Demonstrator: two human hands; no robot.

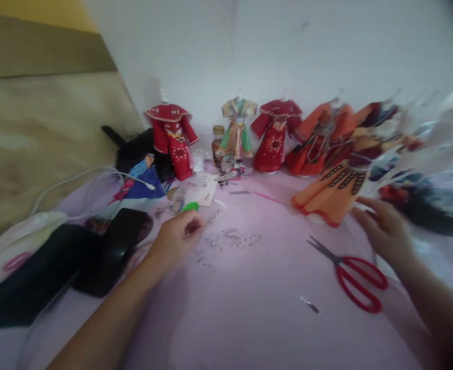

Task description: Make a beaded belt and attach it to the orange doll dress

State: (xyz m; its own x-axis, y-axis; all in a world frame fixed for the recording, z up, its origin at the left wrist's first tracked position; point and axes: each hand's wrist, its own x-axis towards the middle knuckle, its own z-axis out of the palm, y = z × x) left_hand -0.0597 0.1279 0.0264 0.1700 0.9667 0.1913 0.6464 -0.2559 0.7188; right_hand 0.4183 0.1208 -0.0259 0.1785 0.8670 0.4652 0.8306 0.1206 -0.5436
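My left hand [178, 228] is closed, with fingers curled together over the left part of the table. Whatever it may hold is hidden. Small dark beads and bits of trim [230, 235] lie scattered to its right, and a green piece [190, 206] sits just behind it. On the right, my right hand [384, 231] has its fingers apart beside a small orange dress [328, 195] with dark strips on its skirt. The fingertips are close to the hem; I cannot tell whether they touch it. Red-handled scissors [359, 277] lie partly spread in front of this hand.
Small red dresses [172, 136] and other doll-sized outfits [237, 128] stand along the wall. A black phone-like object [112, 252] and dark cloth [44, 277] lie at left, near a white cable [75, 180]. A small metal-and-black tool [309, 304] lies in front. Clear plastic [442, 139] is at right.
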